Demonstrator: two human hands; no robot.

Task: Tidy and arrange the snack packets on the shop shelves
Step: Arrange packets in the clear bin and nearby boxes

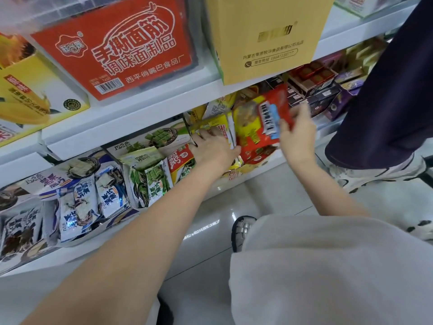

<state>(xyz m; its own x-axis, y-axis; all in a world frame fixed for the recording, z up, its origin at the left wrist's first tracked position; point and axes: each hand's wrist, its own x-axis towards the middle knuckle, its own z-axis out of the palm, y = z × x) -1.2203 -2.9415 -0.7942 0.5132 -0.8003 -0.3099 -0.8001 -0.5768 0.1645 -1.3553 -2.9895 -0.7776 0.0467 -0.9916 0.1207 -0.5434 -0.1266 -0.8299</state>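
Nearest, the left hand (214, 148) presses flat on yellow snack packets (218, 127) (fingers spread). Right hand (298, 134) pinches a red packet (277, 106) above the lower shelf (264, 170).

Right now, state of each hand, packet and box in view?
left hand: open, flat on the yellow packets
right hand: fingers pinch the red packet, lifted above the pile
green packets: upright in their tray
red box: on the upper shelf
tan carton: closed, overhanging the shelf edge

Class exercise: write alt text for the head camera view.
A person's right hand holds a red snack packet at a low shop shelf while the left hand rests on yellow packets there.
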